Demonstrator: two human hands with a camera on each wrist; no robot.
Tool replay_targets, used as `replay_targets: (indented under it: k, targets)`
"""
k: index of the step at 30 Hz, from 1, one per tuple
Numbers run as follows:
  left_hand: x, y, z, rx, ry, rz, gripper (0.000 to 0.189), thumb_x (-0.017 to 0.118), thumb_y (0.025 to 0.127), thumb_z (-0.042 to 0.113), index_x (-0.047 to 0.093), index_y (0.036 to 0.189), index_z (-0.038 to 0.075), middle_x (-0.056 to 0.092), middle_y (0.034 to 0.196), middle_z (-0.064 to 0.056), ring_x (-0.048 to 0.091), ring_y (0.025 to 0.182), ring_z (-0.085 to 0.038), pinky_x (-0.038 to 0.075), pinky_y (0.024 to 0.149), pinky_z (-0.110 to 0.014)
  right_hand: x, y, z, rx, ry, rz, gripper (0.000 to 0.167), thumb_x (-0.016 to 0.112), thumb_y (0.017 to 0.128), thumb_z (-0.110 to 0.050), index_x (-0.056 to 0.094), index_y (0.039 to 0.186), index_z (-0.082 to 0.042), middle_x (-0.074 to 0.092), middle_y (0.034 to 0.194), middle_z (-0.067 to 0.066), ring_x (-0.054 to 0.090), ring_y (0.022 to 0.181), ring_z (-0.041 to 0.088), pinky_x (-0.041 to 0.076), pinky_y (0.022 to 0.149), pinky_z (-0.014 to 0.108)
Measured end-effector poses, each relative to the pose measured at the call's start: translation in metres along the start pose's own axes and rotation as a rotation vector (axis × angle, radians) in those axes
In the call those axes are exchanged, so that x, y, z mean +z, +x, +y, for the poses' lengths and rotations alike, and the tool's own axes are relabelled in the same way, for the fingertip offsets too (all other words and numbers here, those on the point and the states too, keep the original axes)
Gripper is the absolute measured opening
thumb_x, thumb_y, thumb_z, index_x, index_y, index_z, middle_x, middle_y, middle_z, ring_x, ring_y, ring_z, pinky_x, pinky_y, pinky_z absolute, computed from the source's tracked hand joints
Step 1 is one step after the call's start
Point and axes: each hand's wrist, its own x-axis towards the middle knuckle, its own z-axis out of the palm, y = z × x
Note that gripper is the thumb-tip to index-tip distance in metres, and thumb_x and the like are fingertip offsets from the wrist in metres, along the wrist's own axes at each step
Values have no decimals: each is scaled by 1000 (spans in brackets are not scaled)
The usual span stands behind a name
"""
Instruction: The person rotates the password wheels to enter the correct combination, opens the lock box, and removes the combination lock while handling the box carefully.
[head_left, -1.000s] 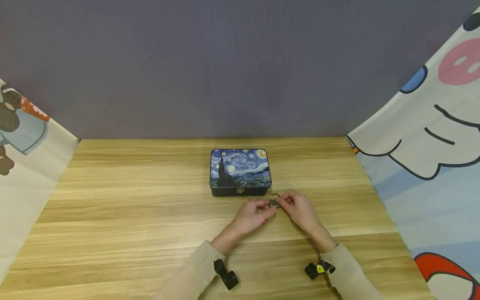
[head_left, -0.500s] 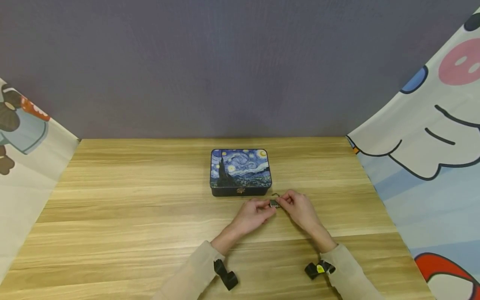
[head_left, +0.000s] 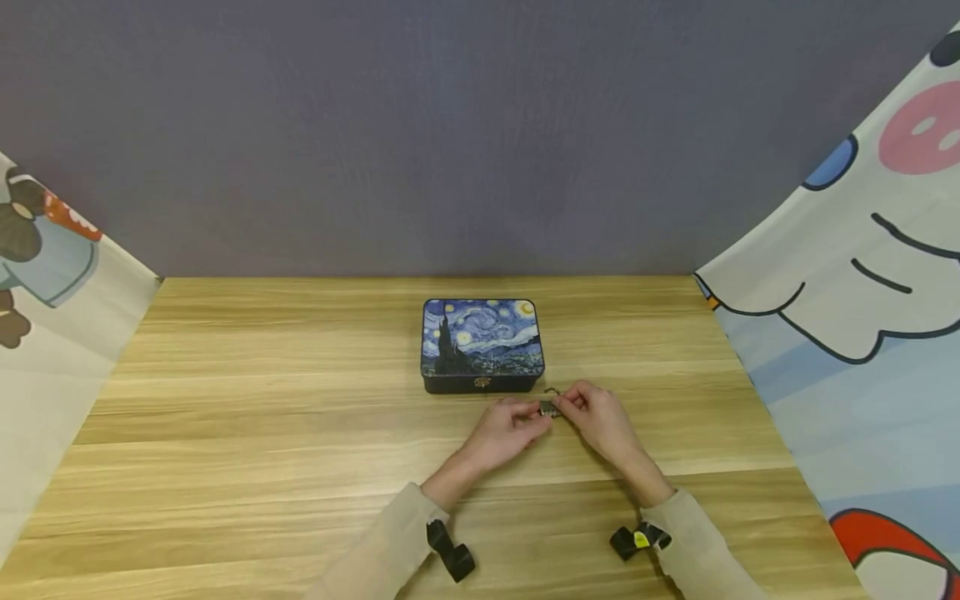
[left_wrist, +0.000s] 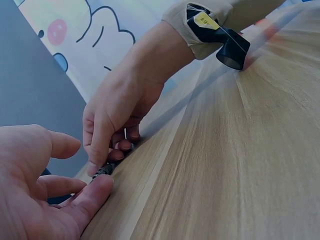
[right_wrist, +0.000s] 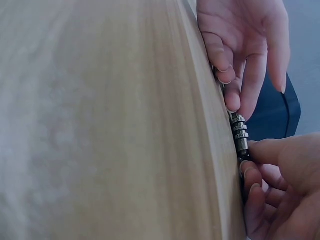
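Observation:
A small dark combination padlock [head_left: 549, 408] with a row of number dials [right_wrist: 240, 127] lies low over the table between my two hands, just in front of the box's right corner. Its curved shackle [head_left: 552, 390] shows beyond the body in the head view. My left hand [head_left: 504, 429] pinches one end of the padlock between thumb and fingers. At the opposite end, my right hand [head_left: 602, 423] pinches it too, its fingertips hiding part of the body. In the left wrist view, fingers cover most of the padlock [left_wrist: 104, 170].
Behind the hands stands a dark rectangular tin box [head_left: 482, 342] with a starry night painting on its closed lid and a small metal clasp [head_left: 482, 382] on the front. The wooden table [head_left: 262, 433] meets a grey wall panel [head_left: 427, 142]. Cartoon-printed curtains [head_left: 862, 333] flank it.

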Motion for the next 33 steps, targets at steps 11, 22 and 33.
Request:
replay_targets:
  k: [11,22,33]
  targets:
    - [-3,-8,1,34,114,-34,60,70,97,32,56,144,-4,59,139,-18,61,95,-12,58,85,-28,1,0,-2,22,12,-9,15,72,98,-20,72,90,-7,67,73,0,53,61,11,42,53,22]
    - [-5,-17,7,19,87,-54,63,70,98,32,53,147,-4,59,138,-17,66,105,-20,60,89,-31,-1,-1,-2,46,54,43,18,71,99,-22,72,89,-7,69,73,1,55,62,10,43,53,20]
    - [-13,-23,8,40,65,-55,58,68,100,29,53,147,-2,63,131,-15,66,110,-24,60,93,-34,-4,-3,-3,31,63,50,19,69,100,-22,73,90,-7,66,71,-1,52,59,12,42,51,21]
